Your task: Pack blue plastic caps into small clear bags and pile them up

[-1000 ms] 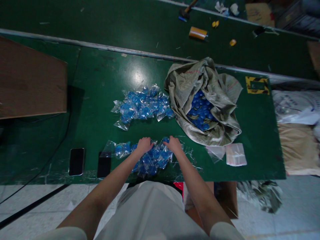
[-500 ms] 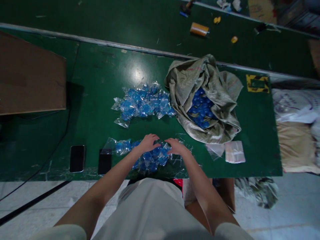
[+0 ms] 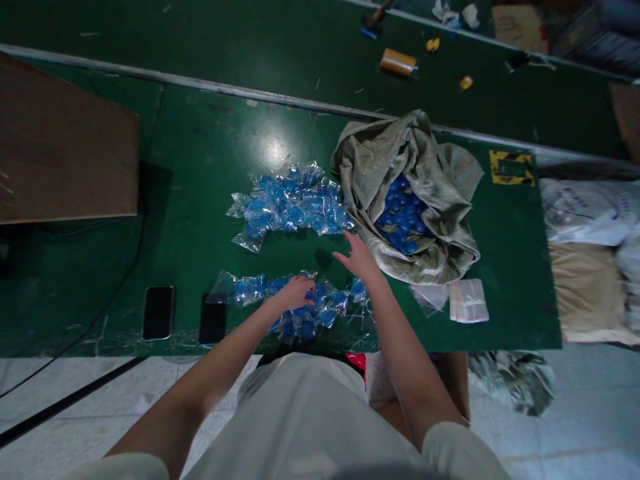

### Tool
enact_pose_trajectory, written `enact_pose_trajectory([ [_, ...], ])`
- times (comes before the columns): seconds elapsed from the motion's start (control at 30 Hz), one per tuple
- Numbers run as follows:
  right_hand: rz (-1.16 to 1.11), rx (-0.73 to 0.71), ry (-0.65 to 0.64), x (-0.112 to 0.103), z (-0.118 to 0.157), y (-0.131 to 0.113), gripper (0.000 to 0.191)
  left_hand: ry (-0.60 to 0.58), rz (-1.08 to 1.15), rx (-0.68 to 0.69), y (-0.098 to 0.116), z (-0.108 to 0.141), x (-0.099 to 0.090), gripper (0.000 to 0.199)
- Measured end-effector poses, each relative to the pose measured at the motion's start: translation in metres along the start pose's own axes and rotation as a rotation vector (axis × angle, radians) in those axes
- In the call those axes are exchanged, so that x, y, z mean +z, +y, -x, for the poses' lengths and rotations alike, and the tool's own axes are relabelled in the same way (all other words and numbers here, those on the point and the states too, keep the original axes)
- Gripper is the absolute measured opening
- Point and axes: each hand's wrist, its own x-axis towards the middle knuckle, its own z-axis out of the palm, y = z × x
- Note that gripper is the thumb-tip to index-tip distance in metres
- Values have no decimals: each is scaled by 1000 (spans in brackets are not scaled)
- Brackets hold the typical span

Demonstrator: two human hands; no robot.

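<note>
My left hand (image 3: 299, 292) rests over the near row of clear bags with blue pieces (image 3: 305, 328), its fingers curled down; whether it grips one is hidden. My right hand (image 3: 358, 256) is raised between the two groups of bags, fingers apart and holding nothing, its fingertips close to the right end of the far pile of bagged blue pieces (image 3: 294, 215). Just right of that pile, an open woven sack (image 3: 450, 193) holds many loose blue pieces (image 3: 403, 217).
Two dark phones (image 3: 159, 313) lie at the left near edge. A cardboard box (image 3: 70, 147) stands farther left. Flat clear bags (image 3: 469, 301) lie right of my right forearm. A tape roll (image 3: 399, 63) is beyond the ledge.
My right hand has moved away from the near bags, forward and slightly right, toward the far pile. My left hand has stayed over the near bags. A bagged piece now shows right of the near group.
</note>
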Motion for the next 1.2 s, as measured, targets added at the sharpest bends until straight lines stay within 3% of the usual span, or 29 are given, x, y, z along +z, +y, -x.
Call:
enact_pose_trajectory([
  [0.07, 49, 96, -55, 7, 16, 12, 61, -11, 24, -18, 1, -1, 1, 32],
  [0.23, 327, 328, -435, 36, 68, 45, 70, 43, 142, -11, 0, -6, -14, 33],
  [0.3, 358, 336, -479, 44, 81, 50, 67, 186, 275, -80, -6, -10, -33, 39],
  [0.4, 357, 340, -464, 48, 87, 51, 55, 539, 441, -241, -21, -17, -63, 52],
  [0.47, 356, 351, -464, 44, 82, 47, 49, 650, 459, -322, -32, -22, -71, 63],
  [0.5, 347, 348, -458, 39, 76, 43, 47, 633, 446, -352, -36, -24, -70, 66],
  [0.57, 294, 302, -385, 26, 60, 32, 47, 478, 375, -397, -41, -27, -58, 63],
  [0.67, 123, 130, -25, 1, 31, 7, 57, 195, 214, -421, -41, -29, -29, 49],
  [0.73, 33, 58, 166, -11, 19, -7, 60, 108, 135, -429, -38, -28, -15, 46],
  [0.8, -8, 46, 204, -14, 18, -12, 56, 84, 104, -447, -35, -27, -8, 45],
  [0.87, 10, 78, 65, -6, 27, -8, 51, 86, 102, -470, -34, -26, -6, 44],
  [0.97, 149, 142, -348, 21, 50, 8, 56, 90, 125, -481, -35, -25, -7, 45],
  [1.03, 265, 159, -551, 40, 65, 15, 62, 91, 133, -474, -36, -25, -7, 45],
  [1.13, 328, 154, -628, 60, 78, 15, 45, 96, 108, -447, -37, -26, -5, 43],
  [1.2, 340, 146, -638, 61, 75, 11, 33, 99, 89, -434, -37, -26, -4, 41],
])
